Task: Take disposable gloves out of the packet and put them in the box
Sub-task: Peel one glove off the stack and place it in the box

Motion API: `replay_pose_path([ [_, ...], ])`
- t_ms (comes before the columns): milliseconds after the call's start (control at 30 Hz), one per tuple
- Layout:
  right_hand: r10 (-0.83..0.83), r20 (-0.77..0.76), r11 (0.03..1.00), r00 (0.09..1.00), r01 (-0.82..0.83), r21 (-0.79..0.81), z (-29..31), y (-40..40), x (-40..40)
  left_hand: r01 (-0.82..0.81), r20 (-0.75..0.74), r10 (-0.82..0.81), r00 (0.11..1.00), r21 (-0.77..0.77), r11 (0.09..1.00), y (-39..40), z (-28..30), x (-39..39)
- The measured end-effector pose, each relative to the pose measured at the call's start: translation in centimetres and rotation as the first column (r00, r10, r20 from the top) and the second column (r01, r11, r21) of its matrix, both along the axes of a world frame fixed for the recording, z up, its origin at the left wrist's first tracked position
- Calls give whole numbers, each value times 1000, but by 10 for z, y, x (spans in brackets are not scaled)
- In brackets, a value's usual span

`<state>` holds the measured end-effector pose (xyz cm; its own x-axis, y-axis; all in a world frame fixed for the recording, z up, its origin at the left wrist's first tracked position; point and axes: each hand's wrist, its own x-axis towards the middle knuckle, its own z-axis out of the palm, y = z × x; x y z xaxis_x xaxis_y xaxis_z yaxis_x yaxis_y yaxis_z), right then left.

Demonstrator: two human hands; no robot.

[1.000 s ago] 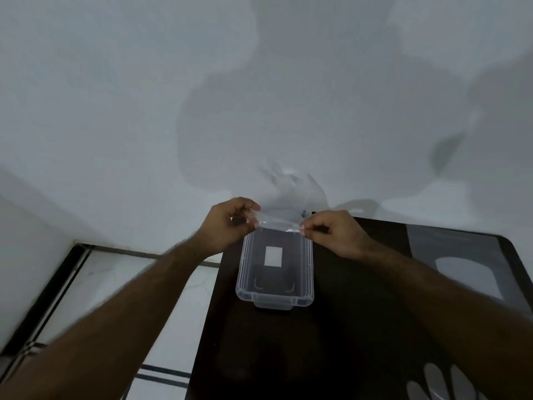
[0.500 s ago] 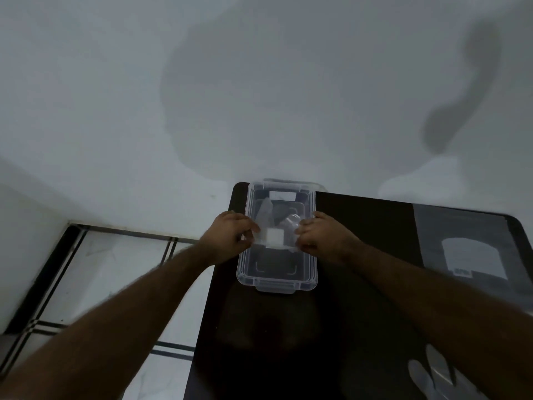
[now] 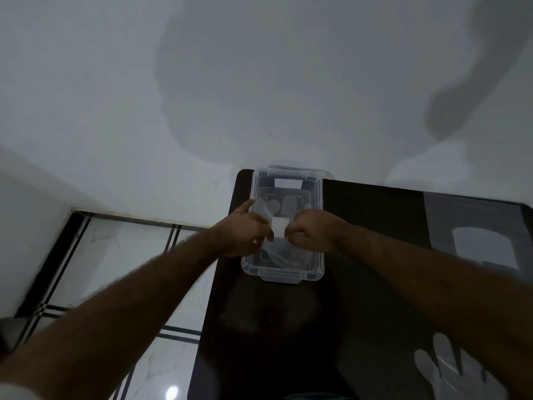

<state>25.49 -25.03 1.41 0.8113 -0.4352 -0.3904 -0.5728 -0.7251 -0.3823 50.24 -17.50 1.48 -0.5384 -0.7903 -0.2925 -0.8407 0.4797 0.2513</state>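
Observation:
A clear plastic box [image 3: 282, 272] stands on the dark table [image 3: 375, 284], near its left edge. Inside it lies a thin transparent disposable glove [image 3: 284, 204], its fingers pointing to the far end. My left hand [image 3: 245, 232] and my right hand [image 3: 310, 230] are over the middle of the box, fingers curled, each pinching the glove's near end. Another transparent glove [image 3: 450, 373] lies flat on the table at the bottom right. The flat packet [image 3: 478, 241] rests at the table's right side.
The table stands against a white wall [image 3: 259, 82]. Left of the table, the tiled floor [image 3: 115, 255] with dark stripes lies well below. The box's far end overhangs the table's back edge slightly.
My hands came down from above the box's far rim into the box, bringing the glove with them. The glove now lies inside the box. The camera tilted downward.

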Motion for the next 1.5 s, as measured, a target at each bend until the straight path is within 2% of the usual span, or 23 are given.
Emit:
replay_pose_path([
  [33,-16,-14,1000,1000,16,-8,-5,-2,7,-9,-8,9,1000,-6,1000,1,0,0],
  [133,-5,-226,993,974,-21,-113,-27,-3,29,-30,-19,29,999,-36,999,3,-3,0],
  [200,-17,-278,984,960,-34,-176,-34,1,39,-42,-20,41,999,-69,997,5,-5,-1],
  [300,-62,-279,977,958,1,-212,-41,1,49,-69,-2,70,998,-103,992,8,-7,-4],
  [467,-119,-178,955,977,63,-288,-45,-17,55,-118,28,120,992,-79,990,14,-7,-15],
  [667,4,-221,922,975,-89,-376,-34,-46,54,-195,147,195,970,-15,981,13,-2,-25],
  [733,-27,-190,929,981,-46,-368,-25,-45,52,-177,186,175,967,-6,984,13,0,-25],
  [867,-59,-195,928,979,-18,-372,-15,-21,37,8,257,-4,966,-16,1000,19,3,-23],
  [933,-60,-210,923,976,-26,-384,-19,-10,29,46,265,-51,963,26,999,18,6,-25],
  [1067,-67,-216,927,974,-19,-374,-23,-7,25,57,260,-46,965,-32,998,2,9,-34],
  [1233,-74,-335,932,939,-54,-358,-18,-21,39,88,336,-97,937,43,995,-8,-10,-42],
  [1333,-53,-384,935,922,-89,-343,-10,-33,51,114,368,-118,922,32,993,1,-22,-45],
  [1500,-100,-349,898,932,-67,-436,-13,-46,47,78,359,-76,930,11,997,7,-18,-49],
])
